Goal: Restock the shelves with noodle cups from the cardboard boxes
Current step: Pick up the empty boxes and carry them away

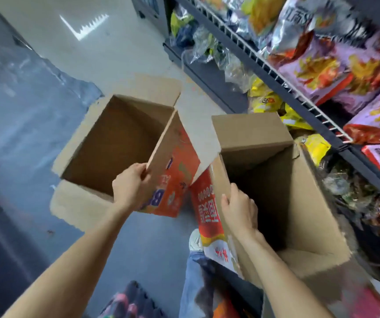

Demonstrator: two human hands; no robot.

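Left grip [130, 183] pinches the raised orange-printed flap of the left cardboard box [106, 143], fingers curled over its edge. Right grip [239, 208] curls round the near-left wall of the right cardboard box [299, 203]. Both boxes stand open on the floor [35, 111] beside the shelves [276, 72]; interiors look empty, though the right one is dark. Snack bags [321, 65] fill the shelves.

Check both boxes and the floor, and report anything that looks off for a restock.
Both cardboard boxes look empty: the left box, held by the left hand, and the right box, gripped by the right hand, show no noodle cups. Loose plastic wrap lies crumpled by the shelf base.
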